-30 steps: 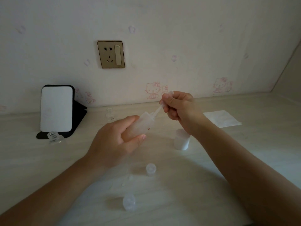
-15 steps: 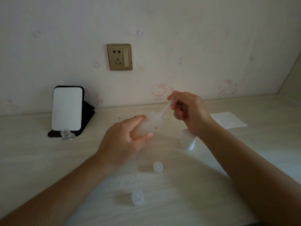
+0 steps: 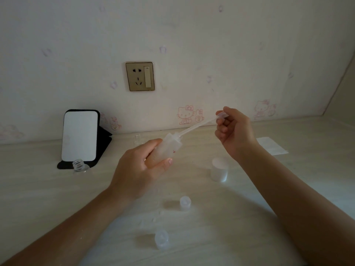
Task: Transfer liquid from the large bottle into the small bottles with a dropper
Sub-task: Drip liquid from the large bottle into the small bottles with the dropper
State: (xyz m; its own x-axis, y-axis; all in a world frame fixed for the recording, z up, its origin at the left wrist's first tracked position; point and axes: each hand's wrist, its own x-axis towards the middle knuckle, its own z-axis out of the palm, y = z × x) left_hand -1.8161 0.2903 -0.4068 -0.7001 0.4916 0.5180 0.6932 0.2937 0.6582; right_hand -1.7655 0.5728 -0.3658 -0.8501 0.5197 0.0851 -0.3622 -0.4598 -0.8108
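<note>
**Dropper stem drawn well out of the bottle**

Since half a second ago the right hand [image 3: 235, 131] has pulled away toward 2 o'clock from the large bottle [image 3: 167, 148]. Far more of the dropper [image 3: 194, 128] stem now shows between mouth and fingers. The left hand [image 3: 138, 169] has stayed round the bottle.

Left grip: wrapped round the bottle's lower body, thumb across the front. The bottle is lifted off the worktop [image 3: 57, 198] and tilted, mouth toward 2 o'clock.
Right grip: pinches the dropper's top end between thumb and forefinger, other fingers curled.

Hard to read:
- The top end of the dropper is mostly hidden by fingertips.
- Cannot tell whether the dropper tip is clear of the mouth.
- Liquid level is lost in frosted plastic and dim light.
- Both forearms are cut off at the lower edge.

Materials:
- The bottle is translucent and frosted, with squared shoulders and a small red mark near the thumb.
- The dropper stem is thin, clear and straight.

Around the bottle:
- 4 o'clock: a matte white cylinder [image 3: 219, 169], upright.
- 6 o'clock: a small translucent cap [image 3: 185, 203], and a second cap [image 3: 161, 241] nearer.
- 9 o'clock: a small clear bottle [image 3: 79, 166] with a ribbed neck and a faint body, just in front of a white rounded panel [image 3: 79, 135] on a black stand.
- 11 o'clock: another clear bottle [image 3: 138, 139] near the wall, barely visible.
- 3 o'clock: a paper sheet [image 3: 272, 145], partly behind the right forearm.
</note>
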